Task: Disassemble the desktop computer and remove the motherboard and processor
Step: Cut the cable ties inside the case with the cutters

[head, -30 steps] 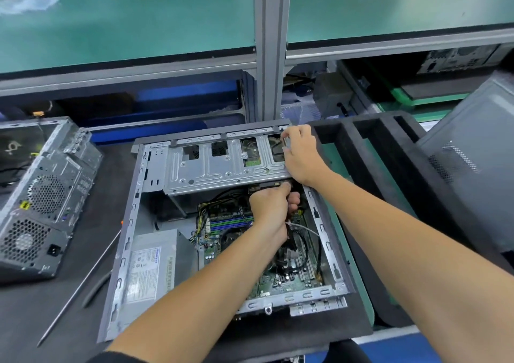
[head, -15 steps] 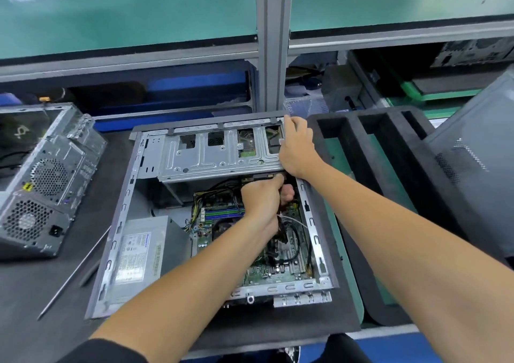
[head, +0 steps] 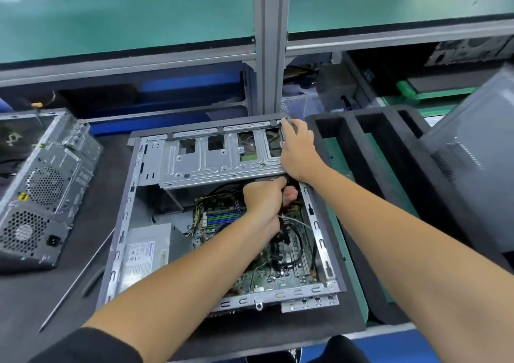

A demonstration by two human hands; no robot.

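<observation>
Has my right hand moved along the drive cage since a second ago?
No. The right hand still rests on the drive cage's right end, by the same cutout.

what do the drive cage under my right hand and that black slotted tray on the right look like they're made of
Drive cage: likely bare stamped sheet steel, judging by its dull silver sheen, pressed ribs and punched cutouts. Black slotted tray: probably dense foam, matte with thick, soft-edged walls; rigid plastic cannot be excluded.

Whatever the left hand (head: 265, 200) grips stays hidden under its curled fingers, tucked beneath the drive cage (head: 222, 159). Both forearms cover much of the motherboard (head: 281, 268), so the processor cannot be made out. At nine o'clock, a second computer case (head: 41, 190) is cut off by the frame edge; at three o'clock, a grey side panel (head: 478, 184) is too.
</observation>
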